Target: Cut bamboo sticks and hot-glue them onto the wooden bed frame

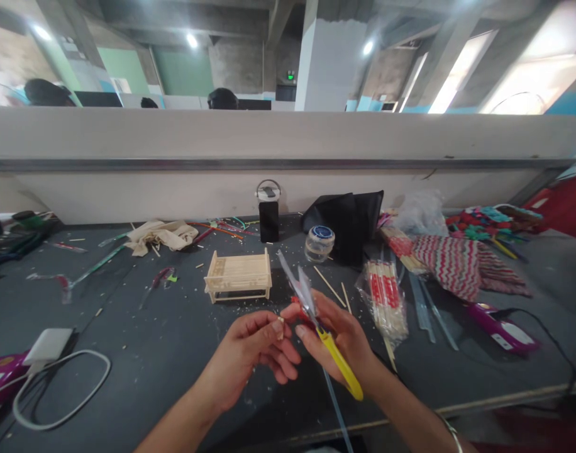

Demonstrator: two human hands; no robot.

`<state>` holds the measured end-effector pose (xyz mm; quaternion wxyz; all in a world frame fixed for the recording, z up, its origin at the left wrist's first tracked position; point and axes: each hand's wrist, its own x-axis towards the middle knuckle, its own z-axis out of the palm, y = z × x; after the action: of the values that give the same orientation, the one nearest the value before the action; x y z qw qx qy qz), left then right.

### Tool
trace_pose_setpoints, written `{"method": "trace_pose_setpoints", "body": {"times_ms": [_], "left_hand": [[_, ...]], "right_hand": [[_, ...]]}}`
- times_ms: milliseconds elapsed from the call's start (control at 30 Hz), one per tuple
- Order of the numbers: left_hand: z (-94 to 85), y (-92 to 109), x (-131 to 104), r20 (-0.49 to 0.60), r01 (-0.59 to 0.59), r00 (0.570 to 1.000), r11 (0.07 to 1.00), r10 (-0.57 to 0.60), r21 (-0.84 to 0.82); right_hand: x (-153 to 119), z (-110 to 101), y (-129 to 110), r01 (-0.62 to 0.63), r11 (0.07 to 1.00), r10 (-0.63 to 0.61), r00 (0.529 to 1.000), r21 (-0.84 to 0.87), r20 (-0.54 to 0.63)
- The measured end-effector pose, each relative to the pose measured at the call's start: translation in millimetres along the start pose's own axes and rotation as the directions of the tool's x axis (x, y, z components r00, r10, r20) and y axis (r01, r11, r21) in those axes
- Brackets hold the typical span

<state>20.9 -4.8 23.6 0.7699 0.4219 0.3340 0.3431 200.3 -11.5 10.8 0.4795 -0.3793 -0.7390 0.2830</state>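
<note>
My left hand (254, 346) pinches a small pale wooden piece (281, 320) between thumb and fingertips. Yellow-handled scissors (341, 365) rest in my right hand (342, 330), their blades parted and pointing away toward the upper left. The right fingertips come close to the small piece; whether they touch it, I cannot tell. Something red shows behind the blades, partly hidden. Just beyond my hands stands a little bed-like frame (238, 272) built from thin wooden sticks. A long translucent strip (336, 402) runs down below my right hand.
On the right lie a bag of wooden sticks (385, 299), a zigzag-patterned cloth (451, 261) and a purple device (505, 330) with a cord. A lidded jar (320, 244) and black phone (269, 221) stand behind. At left are a beige cloth (161, 235) and white charger (51, 346).
</note>
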Motion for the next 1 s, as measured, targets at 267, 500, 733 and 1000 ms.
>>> {"method": "trace_pose_setpoints", "body": {"times_ms": [267,500,733,1000], "left_hand": [[0.4,1.1,0.6,-0.006,-0.040,0.999,0.999,0.040,0.001],[1.0,2.7,1.9,-0.024,-0.026,0.999,0.999,0.025,-0.024],[-5.3,2.5,-0.4,-0.093,-0.164,0.981,0.985,0.169,0.061],[-19.0,3.0,-6.4,-0.064,-0.314,0.939,0.915,0.339,0.252]], "right_hand": [[-2.7,0.2,-1.0,-0.068,0.997,0.068,0.998,0.022,0.005],[-1.3,3.0,0.9,-0.050,0.999,0.051,0.998,0.022,-0.040],[-1.6,-7.3,2.6,0.027,0.975,-0.021,0.999,-0.220,0.028],[2.6,-18.5,-6.0,0.079,0.909,0.055,0.950,-0.409,0.307]]}}
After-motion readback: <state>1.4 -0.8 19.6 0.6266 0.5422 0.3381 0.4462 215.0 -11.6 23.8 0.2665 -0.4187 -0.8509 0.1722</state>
